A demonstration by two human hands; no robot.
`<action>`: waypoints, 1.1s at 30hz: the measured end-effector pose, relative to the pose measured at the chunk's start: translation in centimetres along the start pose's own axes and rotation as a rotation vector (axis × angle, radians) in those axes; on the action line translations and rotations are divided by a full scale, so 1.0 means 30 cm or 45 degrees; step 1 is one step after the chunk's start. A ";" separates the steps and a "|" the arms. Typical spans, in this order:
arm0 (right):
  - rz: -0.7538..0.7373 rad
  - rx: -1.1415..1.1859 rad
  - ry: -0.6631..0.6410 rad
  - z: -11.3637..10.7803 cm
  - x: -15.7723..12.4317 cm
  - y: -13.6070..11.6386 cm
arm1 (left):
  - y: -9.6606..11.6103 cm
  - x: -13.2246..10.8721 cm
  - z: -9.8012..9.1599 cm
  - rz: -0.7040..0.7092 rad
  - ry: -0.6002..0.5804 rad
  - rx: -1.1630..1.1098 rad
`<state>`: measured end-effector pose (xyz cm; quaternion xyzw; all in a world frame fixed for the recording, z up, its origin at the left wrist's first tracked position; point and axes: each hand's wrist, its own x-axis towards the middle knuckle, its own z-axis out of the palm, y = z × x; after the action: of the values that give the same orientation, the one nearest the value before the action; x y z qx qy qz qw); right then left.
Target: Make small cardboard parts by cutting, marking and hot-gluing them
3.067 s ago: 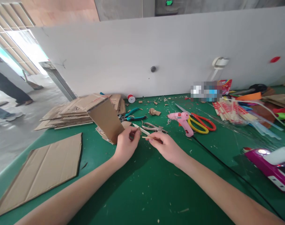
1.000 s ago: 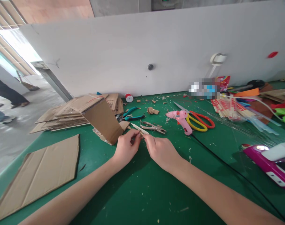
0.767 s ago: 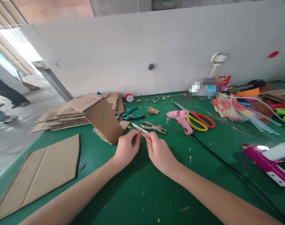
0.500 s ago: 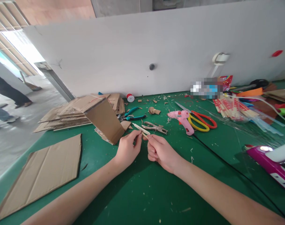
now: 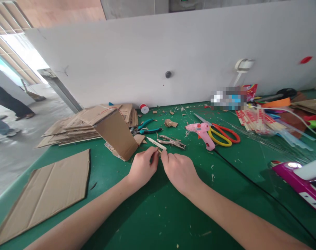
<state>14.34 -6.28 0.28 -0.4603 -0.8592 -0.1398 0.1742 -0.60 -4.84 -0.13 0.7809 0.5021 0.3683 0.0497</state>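
Note:
My left hand (image 5: 143, 166) is closed, with thumb and forefinger pinching one end of a short, thin tan stick (image 5: 160, 151). My right hand (image 5: 180, 171) grips the other end, its knuckles turned up and its fingers curled underneath. Only a small bit of the stick shows between the two hands. Just beyond them lie a white craft knife (image 5: 156, 143) and a metal hole punch (image 5: 171, 141). A folded cardboard piece (image 5: 117, 133) stands tilted beyond my left hand, near teal-handled pliers (image 5: 150, 131).
A pink glue gun (image 5: 202, 133) with a black cord and red-yellow scissors (image 5: 222, 133) lie to the right. Flat cardboard (image 5: 50, 191) is at the left, stacked cardboard (image 5: 69, 126) behind it. A purple device (image 5: 298, 180) sits far right. A person's legs (image 5: 9, 100) show beyond the table.
My right hand has rolled over, palm turned downward, and shifted slightly left toward my left hand. Less of the stick shows. My left hand has barely moved.

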 end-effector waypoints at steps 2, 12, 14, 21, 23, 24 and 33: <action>0.140 0.145 -0.070 -0.001 0.003 -0.010 | -0.001 -0.002 -0.001 0.012 -0.006 0.004; 1.100 2.296 -0.597 -0.049 0.040 0.036 | -0.003 -0.014 0.004 0.118 0.003 0.020; 1.095 2.379 -0.673 -0.055 0.042 0.042 | -0.005 -0.015 0.004 0.140 0.019 0.018; 0.375 0.854 -0.307 -0.038 0.003 0.048 | -0.015 -0.010 0.007 0.169 -0.045 0.048; 0.100 0.393 -0.263 -0.029 -0.010 0.050 | -0.015 -0.007 0.007 0.164 -0.065 0.051; 0.007 0.226 -0.250 -0.025 -0.013 0.047 | -0.015 -0.006 0.006 0.158 -0.069 0.044; 0.824 1.597 -0.402 -0.043 0.034 0.019 | -0.009 -0.010 0.001 0.141 -0.034 -0.018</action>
<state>14.51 -5.75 1.91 -0.5196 -0.6134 0.5063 0.3121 -0.85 -4.94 -0.43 0.8120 0.4546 0.3637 0.0415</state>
